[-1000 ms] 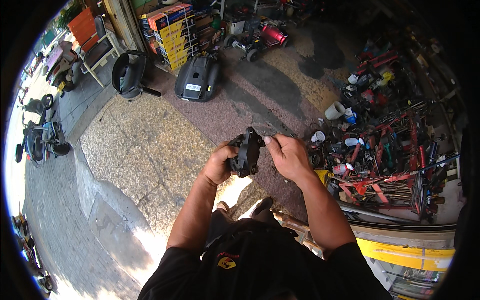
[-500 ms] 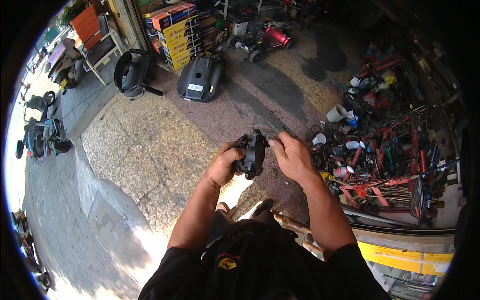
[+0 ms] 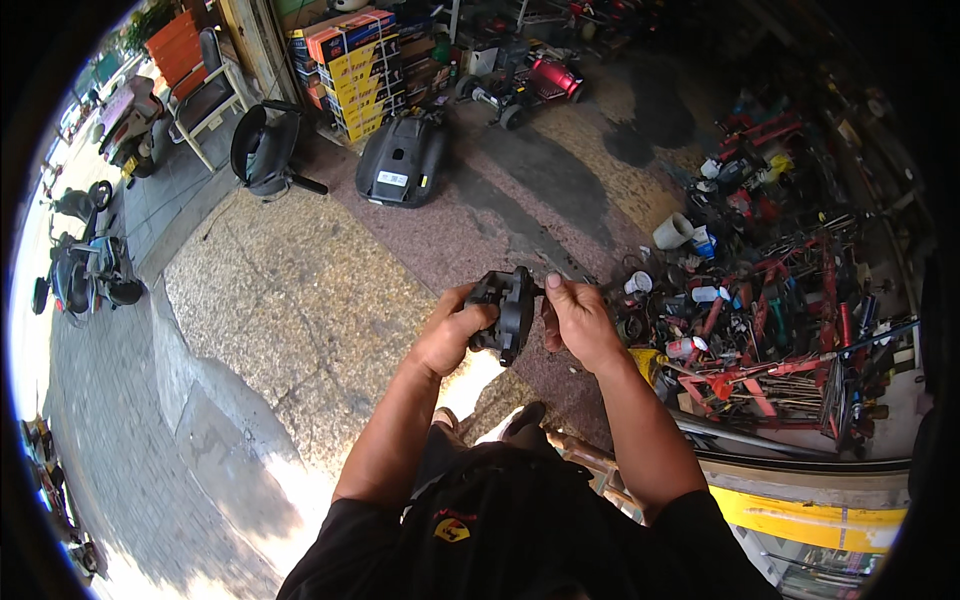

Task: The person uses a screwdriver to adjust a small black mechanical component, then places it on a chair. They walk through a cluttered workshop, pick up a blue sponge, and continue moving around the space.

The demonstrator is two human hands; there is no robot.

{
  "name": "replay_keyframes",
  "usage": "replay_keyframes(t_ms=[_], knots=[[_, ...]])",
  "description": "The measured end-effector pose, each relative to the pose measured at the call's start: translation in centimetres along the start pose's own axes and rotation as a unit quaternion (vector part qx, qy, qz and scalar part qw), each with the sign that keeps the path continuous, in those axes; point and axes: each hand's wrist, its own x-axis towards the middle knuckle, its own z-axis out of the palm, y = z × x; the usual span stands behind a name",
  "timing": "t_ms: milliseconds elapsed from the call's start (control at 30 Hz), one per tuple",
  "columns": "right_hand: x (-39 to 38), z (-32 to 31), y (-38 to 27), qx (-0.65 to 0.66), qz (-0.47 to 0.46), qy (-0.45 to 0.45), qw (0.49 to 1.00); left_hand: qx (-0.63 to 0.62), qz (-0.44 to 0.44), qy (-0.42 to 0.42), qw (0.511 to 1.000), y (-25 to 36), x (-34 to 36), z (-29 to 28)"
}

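A black brake caliper [image 3: 514, 315] is held up in front of my body, above the floor. My left hand [image 3: 452, 330] grips it from the left, with the thumb laid across its near side. Close to the caliper's upper right edge is my right hand [image 3: 578, 322]. Its thumb and forefinger are pinched together and the other fingers curl below. Whatever sits in that pinch is too small or too hidden to name. The fingers of my left hand behind the caliper are out of sight.
Tools and parts [image 3: 760, 310] lie heaped at the right. Ahead are a black plastic scooter cover [image 3: 400, 160], stacked boxes [image 3: 358, 85] and a black curved shell [image 3: 265, 150]. A chair [image 3: 205, 90] and parked scooters [image 3: 90, 255] stand at the left. A yellow-fronted counter [image 3: 800, 515] borders the lower right.
The caliper has turned in my left hand, showing more of its inner side. My right hand has shifted slightly, its thumb now pointing more upward and its lower fingers more visible.
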Motion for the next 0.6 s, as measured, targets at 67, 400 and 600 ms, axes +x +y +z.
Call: replay_keyframes(t_ms=[67,400,600], knots=[[-0.1,0.7,1.6,0.006,-0.127,0.047,0.991,0.046,0.033,-0.005,0.998,0.4,-0.4,0.4],[-0.7,-0.8,1.2,0.04,-0.018,0.003,0.999,0.113,0.072,-0.016,0.991,2.1,-1.2,2.3],[-1.5,-0.9,0.9,0.072,-0.066,0.01,0.995,0.156,0.148,-0.016,0.976,1.8,-1.5,3.2]])
